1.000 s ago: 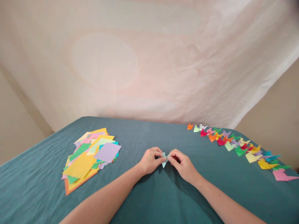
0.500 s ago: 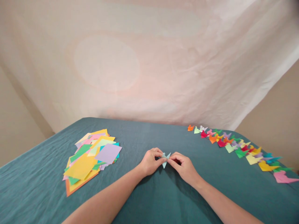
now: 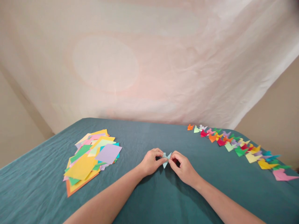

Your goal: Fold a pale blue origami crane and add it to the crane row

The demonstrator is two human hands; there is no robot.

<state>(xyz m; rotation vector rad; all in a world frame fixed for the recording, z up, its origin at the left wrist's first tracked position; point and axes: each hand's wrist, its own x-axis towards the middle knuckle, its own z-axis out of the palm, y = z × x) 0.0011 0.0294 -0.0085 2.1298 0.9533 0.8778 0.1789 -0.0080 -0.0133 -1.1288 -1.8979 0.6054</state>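
A small pale blue origami crane [image 3: 165,161], its points spread in a V, is held between my two hands above the middle of the table. My left hand [image 3: 151,161] pinches its left side between thumb and fingers. On the right side, my right hand [image 3: 182,165] pinches it near one upright point. The fingertips cover parts of the folded paper, so its finer folds are hidden.
Loose, overlapping sheets of coloured square paper [image 3: 80,166] lie to the left. Rows of small folded paper cranes [image 3: 241,151] in many colours run along the right side. A dark green cloth [image 3: 140,133] covers the table, with a pale hanging sheet [image 3: 149,77] behind it.
My right fingers have shifted slightly on the folded paper. Both hands keep their pinch, and the paper stays in nearly the same place.
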